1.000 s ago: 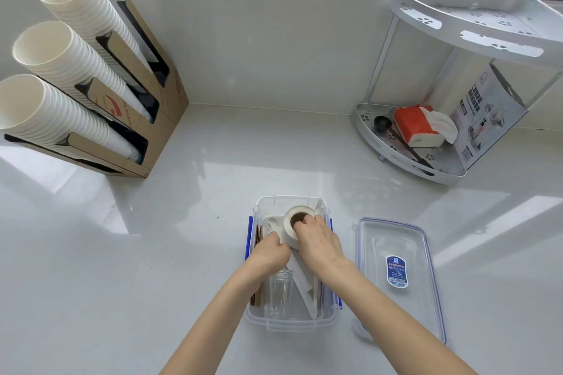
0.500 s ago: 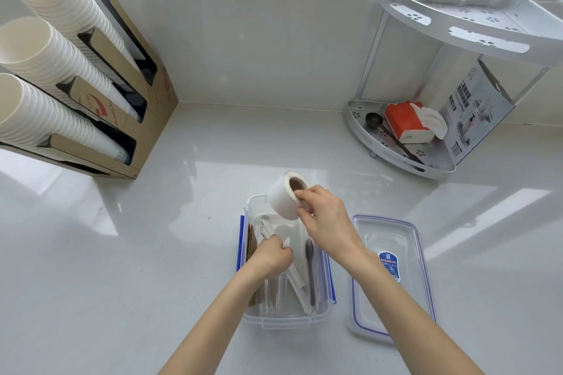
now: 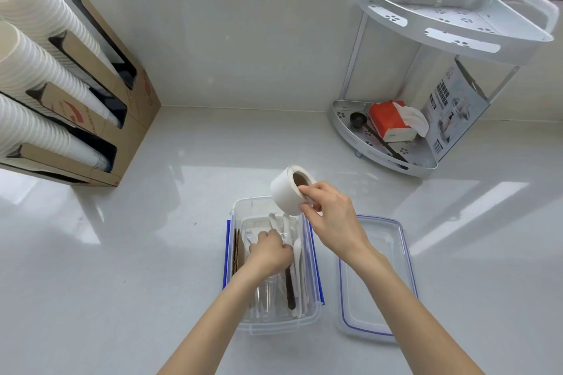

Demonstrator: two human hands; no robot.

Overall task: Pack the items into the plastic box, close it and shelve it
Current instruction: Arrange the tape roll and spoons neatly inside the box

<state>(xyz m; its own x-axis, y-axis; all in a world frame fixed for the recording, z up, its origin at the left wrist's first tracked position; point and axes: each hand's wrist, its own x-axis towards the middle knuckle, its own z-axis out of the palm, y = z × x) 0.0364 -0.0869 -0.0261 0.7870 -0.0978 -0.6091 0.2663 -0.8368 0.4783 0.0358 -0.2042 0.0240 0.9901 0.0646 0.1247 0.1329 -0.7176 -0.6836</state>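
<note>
A clear plastic box (image 3: 243,210) with blue clips stands on the white counter in front of me. Inside lie white wrapped utensils (image 3: 300,256), a dark-handled utensil (image 3: 289,289), brown cardboard pieces (image 3: 237,250) along the left wall and a clear cup (image 3: 266,295). My left hand (image 3: 269,250) is down in the box, closed on the wrapped utensils. My right hand (image 3: 330,216) holds a white tape roll (image 3: 288,190) above the box's far right corner. The clear lid (image 3: 374,277) with blue seal lies flat to the right of the box.
A cardboard dispenser (image 3: 100,119) with three stacks of white paper cups stands at the back left. A white two-tier corner shelf (image 3: 457,24) stands at the back right; its lower tier holds a red tissue pack (image 3: 387,122), a black scoop (image 3: 356,120) and a printed carton (image 3: 454,113).
My right hand has lifted the tape roll out of the box and up over its far edge. My left hand stayed inside the box on the utensils.
</note>
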